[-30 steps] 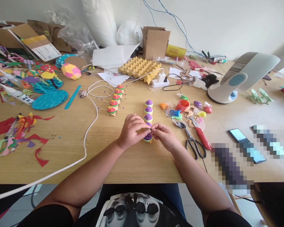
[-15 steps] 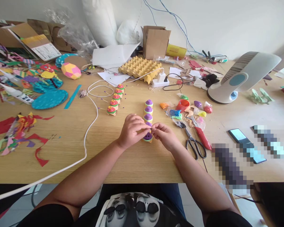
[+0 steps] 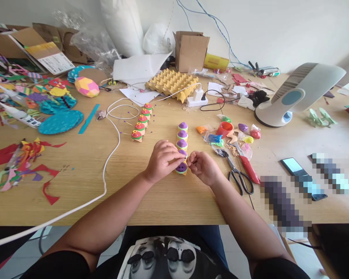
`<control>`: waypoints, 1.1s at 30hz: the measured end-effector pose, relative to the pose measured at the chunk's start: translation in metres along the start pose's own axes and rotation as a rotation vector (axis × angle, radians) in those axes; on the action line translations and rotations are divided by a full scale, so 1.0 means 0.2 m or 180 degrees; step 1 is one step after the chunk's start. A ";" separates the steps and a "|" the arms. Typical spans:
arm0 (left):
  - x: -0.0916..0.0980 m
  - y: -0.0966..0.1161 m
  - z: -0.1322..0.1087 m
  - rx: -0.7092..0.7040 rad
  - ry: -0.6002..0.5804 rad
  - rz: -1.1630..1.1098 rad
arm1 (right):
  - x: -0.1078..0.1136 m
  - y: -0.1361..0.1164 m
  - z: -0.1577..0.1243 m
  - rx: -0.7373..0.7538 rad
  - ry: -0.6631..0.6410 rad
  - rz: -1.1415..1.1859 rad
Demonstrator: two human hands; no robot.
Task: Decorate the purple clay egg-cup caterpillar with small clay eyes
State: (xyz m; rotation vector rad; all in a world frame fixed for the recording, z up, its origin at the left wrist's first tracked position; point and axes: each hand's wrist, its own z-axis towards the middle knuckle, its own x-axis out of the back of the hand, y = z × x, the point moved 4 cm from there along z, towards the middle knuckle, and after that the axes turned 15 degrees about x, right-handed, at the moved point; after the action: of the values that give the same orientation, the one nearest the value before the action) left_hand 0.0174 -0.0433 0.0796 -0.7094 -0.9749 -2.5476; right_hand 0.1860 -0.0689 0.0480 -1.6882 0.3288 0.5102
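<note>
A row of egg-carton cups capped in purple clay, an egg-carton caterpillar (image 3: 182, 134), lies in front of me with a dark face on its nearest cup. My left hand (image 3: 164, 159) is over its left side, thumb and forefinger pinched together; whatever is between them is too small to name. To the right of the caterpillar, apart from the left fingertips, is my right hand (image 3: 204, 168) with its fingers curled closed. What it may hold is hidden. A second caterpillar, red and green (image 3: 140, 126), sits further left with small pins or sticks beside it.
Bags of coloured clay (image 3: 215, 138) surround an orange-red tape roll (image 3: 225, 128). Black-handled scissors (image 3: 240, 179) and a red-handled knife (image 3: 249, 169) lie right of my hand. A white cable (image 3: 105, 170) crosses the left side. A yellow egg tray (image 3: 174, 83) and white fan (image 3: 291, 95) stand behind.
My right hand has drawn slightly away to the right from the left fingertips, and its fingers have curled in. The left hand has stayed in place.
</note>
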 end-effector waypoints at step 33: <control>0.00 0.01 -0.01 0.0108 -0.0062 0.0288 | 0.00 0.00 -0.01 0.0356 -0.0028 -0.0726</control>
State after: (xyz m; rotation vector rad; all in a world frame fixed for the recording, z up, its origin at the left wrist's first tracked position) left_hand 0.0175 -0.0464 0.0786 -0.7527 -0.9674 -2.4450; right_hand 0.1870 -0.0707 0.0485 -1.5904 0.1526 0.3242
